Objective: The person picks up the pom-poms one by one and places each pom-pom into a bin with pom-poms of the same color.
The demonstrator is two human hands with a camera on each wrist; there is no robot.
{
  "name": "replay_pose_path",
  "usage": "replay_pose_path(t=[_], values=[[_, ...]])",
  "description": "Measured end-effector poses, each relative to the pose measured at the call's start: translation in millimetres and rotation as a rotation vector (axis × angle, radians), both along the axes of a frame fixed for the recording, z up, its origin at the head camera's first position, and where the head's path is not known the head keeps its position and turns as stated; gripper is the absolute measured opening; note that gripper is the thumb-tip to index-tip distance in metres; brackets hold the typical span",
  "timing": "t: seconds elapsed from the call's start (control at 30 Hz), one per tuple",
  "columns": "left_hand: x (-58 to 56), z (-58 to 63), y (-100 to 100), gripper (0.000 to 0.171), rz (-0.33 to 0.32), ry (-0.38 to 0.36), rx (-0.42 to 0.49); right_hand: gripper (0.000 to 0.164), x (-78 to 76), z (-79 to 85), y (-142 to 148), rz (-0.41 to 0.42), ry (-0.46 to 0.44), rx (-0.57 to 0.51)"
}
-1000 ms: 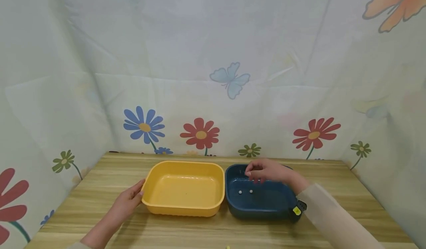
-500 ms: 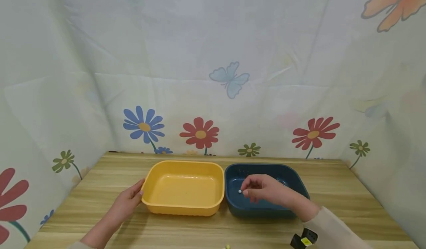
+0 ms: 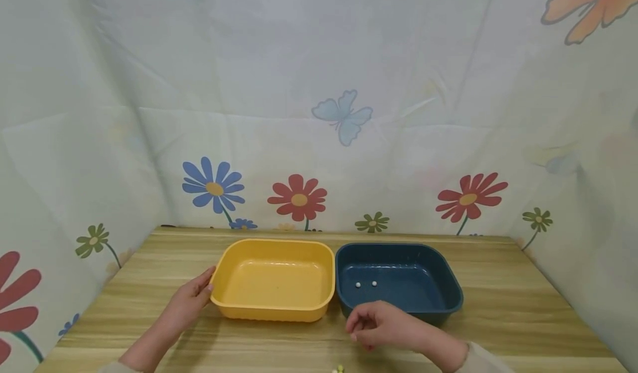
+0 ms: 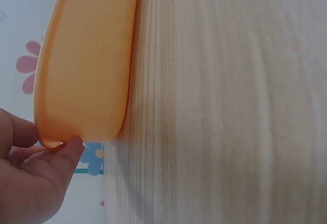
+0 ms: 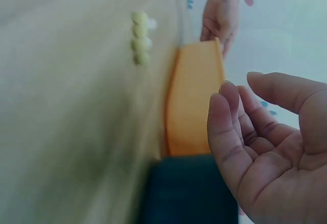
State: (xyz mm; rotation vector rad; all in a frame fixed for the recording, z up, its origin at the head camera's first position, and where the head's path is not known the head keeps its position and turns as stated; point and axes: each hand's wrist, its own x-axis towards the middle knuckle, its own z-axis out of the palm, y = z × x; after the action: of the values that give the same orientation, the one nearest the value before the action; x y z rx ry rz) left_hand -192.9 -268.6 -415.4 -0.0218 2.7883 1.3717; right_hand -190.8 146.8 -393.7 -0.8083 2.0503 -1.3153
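A yellow plastic basin (image 3: 274, 284) stands on the wooden table. My left hand (image 3: 189, 301) pinches its left rim, thumb low on the outer wall and fingers over the edge, as the left wrist view shows (image 4: 41, 168). Beside it sits a dark blue basin (image 3: 413, 287), with two small white balls (image 3: 366, 284) on its floor. In front of that basin hovers my right hand (image 3: 379, 326). Its fingers are loosely bent and the thumb stands apart, with nothing between them in the right wrist view (image 5: 271, 142).
Several small yellow-green balls (image 5: 140, 45) and white ones lie in a cluster on the table near its front, just showing at the head view's bottom edge. A floral cloth (image 3: 299, 112) hangs behind and at the sides of the table (image 3: 508, 312).
My right hand has come out of the blue basin toward the table's front, uncovering both white balls. The left hand has stayed at the yellow basin's rim.
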Motion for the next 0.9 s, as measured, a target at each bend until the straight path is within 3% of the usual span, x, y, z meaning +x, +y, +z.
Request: replay_pose_path(t=[0.37,0.9], values=[[0.1,1.9,0.1,0.053,-0.002,-0.011,0.015,0.014,3.3,-28.6,-13.1,0.077,0.079,0.103],[0.3,0.8,-0.2,0.053,-0.007,-0.006,0.029,0.016,5.7,-40.4,-25.6,0.063,0.138,0.212]])
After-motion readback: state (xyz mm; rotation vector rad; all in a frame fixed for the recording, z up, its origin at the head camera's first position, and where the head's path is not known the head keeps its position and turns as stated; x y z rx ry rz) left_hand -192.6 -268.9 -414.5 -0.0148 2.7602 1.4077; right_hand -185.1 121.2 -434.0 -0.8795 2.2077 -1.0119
